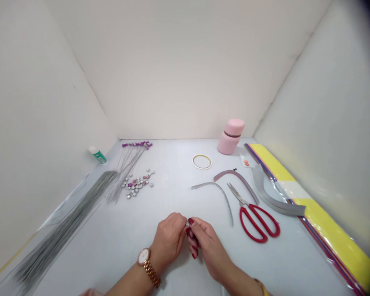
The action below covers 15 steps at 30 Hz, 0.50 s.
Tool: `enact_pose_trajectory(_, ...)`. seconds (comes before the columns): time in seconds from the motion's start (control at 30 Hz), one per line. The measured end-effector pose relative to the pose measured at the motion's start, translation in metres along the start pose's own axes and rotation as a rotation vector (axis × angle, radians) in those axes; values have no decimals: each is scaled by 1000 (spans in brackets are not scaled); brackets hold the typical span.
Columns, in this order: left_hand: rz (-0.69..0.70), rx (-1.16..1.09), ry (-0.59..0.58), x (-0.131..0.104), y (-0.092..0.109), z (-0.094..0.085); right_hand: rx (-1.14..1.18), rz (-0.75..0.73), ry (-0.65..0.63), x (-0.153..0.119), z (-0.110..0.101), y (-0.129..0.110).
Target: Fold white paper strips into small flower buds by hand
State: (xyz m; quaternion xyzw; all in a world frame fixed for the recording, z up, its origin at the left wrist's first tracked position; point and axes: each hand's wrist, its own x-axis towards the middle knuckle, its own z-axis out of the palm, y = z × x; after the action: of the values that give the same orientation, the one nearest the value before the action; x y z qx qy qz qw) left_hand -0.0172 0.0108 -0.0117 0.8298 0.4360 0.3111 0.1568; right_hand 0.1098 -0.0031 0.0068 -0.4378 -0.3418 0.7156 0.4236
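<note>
Close together at the front middle, my left hand (170, 234) and my right hand (207, 242) meet at the fingertips. Pinched between them is a small silvery piece (187, 224), mostly hidden by the fingers, so its exact shape cannot be made out. Both hands are closed. Right of my hands lie a thin silver paper strip (223, 195), a bundle of pinkish-grey strips (242, 179) and red-handled scissors (259, 222) with blades slightly apart. A heap of small silver, pink and purple stars (137, 186) lies farther off to the left.
Thin grey wires (70, 222) stretch along the left side, with purple-tipped stems (135, 154) behind. A green-and-white tube (98, 155) is by the left wall. Toward the right are a tape roll (193, 164), pink flask (230, 142), glue bottle (245, 161), wide grey strips (276, 203) and coloured sheets (323, 228).
</note>
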Motion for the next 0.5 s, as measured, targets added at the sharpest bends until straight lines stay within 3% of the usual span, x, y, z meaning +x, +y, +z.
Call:
enact_pose_trajectory(0.2, 33, 61, 93, -3, 5, 3, -22, -72, 7, -5, 5, 6)
enact_pose_trajectory(0.5, -1, 20, 83, -1, 8, 5, -79, -166, 75, -7, 6, 16)
